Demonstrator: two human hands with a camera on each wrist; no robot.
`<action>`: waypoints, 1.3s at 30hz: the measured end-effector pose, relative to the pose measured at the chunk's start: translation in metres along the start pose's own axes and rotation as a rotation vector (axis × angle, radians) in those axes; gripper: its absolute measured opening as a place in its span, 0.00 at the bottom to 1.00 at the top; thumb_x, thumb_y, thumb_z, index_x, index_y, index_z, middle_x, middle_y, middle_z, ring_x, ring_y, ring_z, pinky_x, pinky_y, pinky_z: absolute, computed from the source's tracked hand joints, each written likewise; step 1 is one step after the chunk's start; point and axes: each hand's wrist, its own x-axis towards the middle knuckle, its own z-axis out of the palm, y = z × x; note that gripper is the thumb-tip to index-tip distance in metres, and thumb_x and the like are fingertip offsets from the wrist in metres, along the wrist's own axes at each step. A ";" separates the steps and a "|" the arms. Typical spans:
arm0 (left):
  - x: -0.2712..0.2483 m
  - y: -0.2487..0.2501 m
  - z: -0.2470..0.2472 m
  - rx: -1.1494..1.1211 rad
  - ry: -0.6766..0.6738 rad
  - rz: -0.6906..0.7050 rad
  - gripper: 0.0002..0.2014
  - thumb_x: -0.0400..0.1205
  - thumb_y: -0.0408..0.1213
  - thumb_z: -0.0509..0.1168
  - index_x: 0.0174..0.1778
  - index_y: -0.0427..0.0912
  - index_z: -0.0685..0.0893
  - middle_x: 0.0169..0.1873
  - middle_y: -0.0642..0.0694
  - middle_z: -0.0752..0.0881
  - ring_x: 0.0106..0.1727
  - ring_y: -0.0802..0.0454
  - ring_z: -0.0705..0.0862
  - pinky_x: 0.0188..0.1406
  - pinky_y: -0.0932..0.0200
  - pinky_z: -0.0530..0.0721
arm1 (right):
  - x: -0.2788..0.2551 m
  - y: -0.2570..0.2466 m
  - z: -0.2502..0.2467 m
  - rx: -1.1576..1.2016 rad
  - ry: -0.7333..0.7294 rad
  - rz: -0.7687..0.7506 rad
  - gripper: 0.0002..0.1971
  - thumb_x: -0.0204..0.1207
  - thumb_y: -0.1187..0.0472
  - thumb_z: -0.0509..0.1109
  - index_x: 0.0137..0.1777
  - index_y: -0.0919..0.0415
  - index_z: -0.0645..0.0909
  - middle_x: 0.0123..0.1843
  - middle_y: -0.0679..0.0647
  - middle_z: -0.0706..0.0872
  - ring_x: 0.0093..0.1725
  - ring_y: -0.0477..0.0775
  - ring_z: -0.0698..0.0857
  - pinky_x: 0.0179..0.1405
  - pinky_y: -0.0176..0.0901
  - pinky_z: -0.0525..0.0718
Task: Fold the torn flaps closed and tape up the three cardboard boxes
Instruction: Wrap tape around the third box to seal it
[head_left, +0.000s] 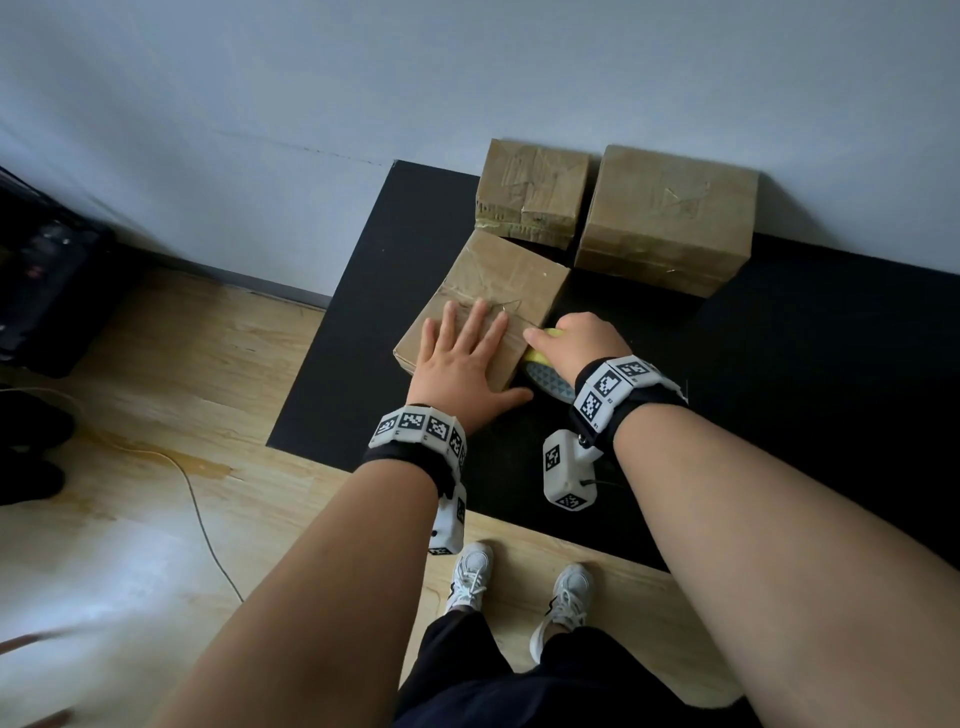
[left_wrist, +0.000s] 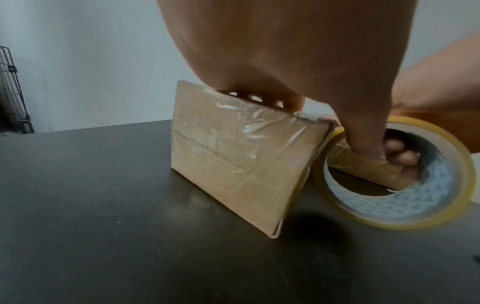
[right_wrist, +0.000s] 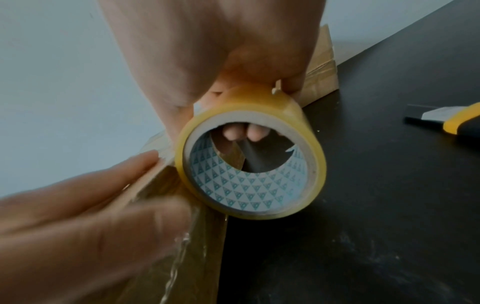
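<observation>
1. Grips first: the left hand (head_left: 457, 358) is flat, fingers straight and spread, pressing down on top of the nearest box (head_left: 498, 291), with the thumb hanging over the near edge. The right hand (head_left: 576, 338) has its grip wrapped round a roll of tape (right_wrist: 249, 164): fingers poke through the core, thumb on the outside, so it's grasping the roll, held against the right side of that same box.
2. Biggest thing is the black tabletop (head_left: 805, 389), pushed up against a pale wall (head_left: 467, 67). All three boxes sit on it.
3. Far right box (head_left: 670, 218) is the largest of the three, up against the wall, closed, with shiny tape on its top.
4. Far left box (head_left: 532, 189) stands just beside it, also at the wall, closed and pretty crumpled with tape.
5. The nearest box sits in front of those two, turned at an angle. The left wrist view shows wrinkled clear tape across its side.
6. The tape roll is yellowish with a white core printed in little triangles. A strip of clear tape runs from it down the box's edge in the right wrist view.
7. A utility knife (right_wrist: 451, 121), yellow and black, lies on the tabletop off to the right, well apart from the roll.
8. Wooden floor (head_left: 156, 493) below, with a thin cable (head_left: 200, 514) trailing over it.
</observation>
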 end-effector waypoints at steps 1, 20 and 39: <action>0.000 -0.001 -0.001 0.004 0.006 -0.011 0.49 0.74 0.71 0.59 0.84 0.62 0.38 0.85 0.52 0.36 0.83 0.43 0.29 0.80 0.39 0.29 | -0.001 -0.001 -0.002 -0.008 0.000 -0.006 0.23 0.79 0.36 0.62 0.39 0.58 0.78 0.39 0.55 0.82 0.40 0.58 0.82 0.36 0.46 0.73; -0.004 0.029 -0.046 -0.576 -0.109 -0.244 0.37 0.80 0.46 0.58 0.83 0.67 0.49 0.85 0.60 0.49 0.85 0.52 0.49 0.80 0.30 0.48 | -0.033 -0.022 -0.087 0.287 0.066 -0.277 0.22 0.76 0.42 0.73 0.37 0.65 0.87 0.35 0.53 0.84 0.38 0.53 0.81 0.43 0.47 0.77; 0.001 0.010 -0.063 -1.041 -0.095 -0.385 0.34 0.79 0.29 0.56 0.79 0.65 0.67 0.72 0.37 0.76 0.44 0.55 0.79 0.40 0.67 0.75 | -0.035 0.022 -0.055 0.261 0.070 -0.201 0.25 0.76 0.39 0.68 0.34 0.63 0.80 0.35 0.60 0.83 0.40 0.63 0.86 0.38 0.49 0.78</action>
